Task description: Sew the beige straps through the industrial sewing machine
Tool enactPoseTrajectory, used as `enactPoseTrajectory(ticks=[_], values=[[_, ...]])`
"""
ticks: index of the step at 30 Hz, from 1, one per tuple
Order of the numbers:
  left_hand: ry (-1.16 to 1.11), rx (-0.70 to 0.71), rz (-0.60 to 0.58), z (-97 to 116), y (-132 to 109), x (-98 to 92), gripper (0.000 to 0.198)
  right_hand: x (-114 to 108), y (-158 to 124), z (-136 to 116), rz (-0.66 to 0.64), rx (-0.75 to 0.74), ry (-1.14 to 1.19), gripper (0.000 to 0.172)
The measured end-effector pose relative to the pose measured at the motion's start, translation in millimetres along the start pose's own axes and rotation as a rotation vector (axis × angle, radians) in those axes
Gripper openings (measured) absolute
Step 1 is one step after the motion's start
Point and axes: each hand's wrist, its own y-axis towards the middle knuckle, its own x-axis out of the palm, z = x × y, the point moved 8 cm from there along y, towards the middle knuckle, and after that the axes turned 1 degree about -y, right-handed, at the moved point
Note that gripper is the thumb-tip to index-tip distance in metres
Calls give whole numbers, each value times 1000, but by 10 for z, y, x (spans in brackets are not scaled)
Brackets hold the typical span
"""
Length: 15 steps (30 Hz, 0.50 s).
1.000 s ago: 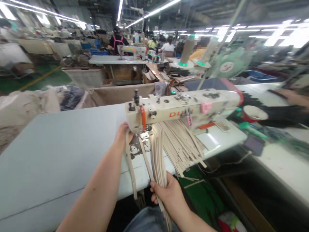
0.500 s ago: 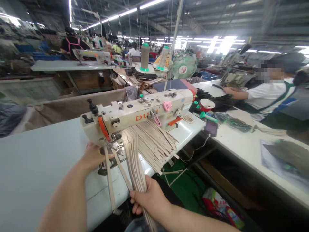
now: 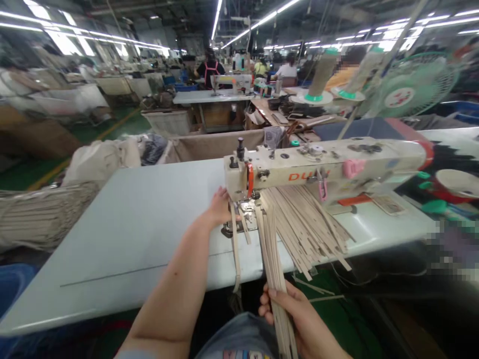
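Observation:
A cream sewing machine [image 3: 322, 167] with orange lettering stands on the pale worktable [image 3: 142, 224]. My left hand [image 3: 219, 207] rests at the needle end of the machine, fingers curled on a beige strip [image 3: 235, 249] that hangs over the table's front edge. Below the table edge my right hand [image 3: 290, 311] is closed round a bundle of beige strips [image 3: 275, 259] that runs up to the machine. A fan of several more beige strips [image 3: 310, 224] lies under the machine's arm.
Thread cones [image 3: 322, 75] and a green fan [image 3: 409, 87] stand behind the machine. A red-rimmed bowl [image 3: 454, 182] sits at the right. Cloth bins [image 3: 108, 157] line the table's far side. Other people work at machines further back [image 3: 211, 67].
The view has swung back to the left, so the machine now sits further right. My right hand has dropped lower with the bundle. My left hand stays at the needle end.

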Motion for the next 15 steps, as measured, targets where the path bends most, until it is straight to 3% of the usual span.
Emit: enactPoseTrajectory(ticks=[7, 12, 15], values=[[-31, 8, 10, -2, -16, 9, 119, -26, 3, 21, 25, -23, -30, 52], [-23, 27, 16, 26, -11, -11, 107, -50, -15, -13, 66, -66, -88, 55], [-30, -35, 46, -16, -1, -41, 101, -75, -48, -28, 97, -79, -133, 55]])
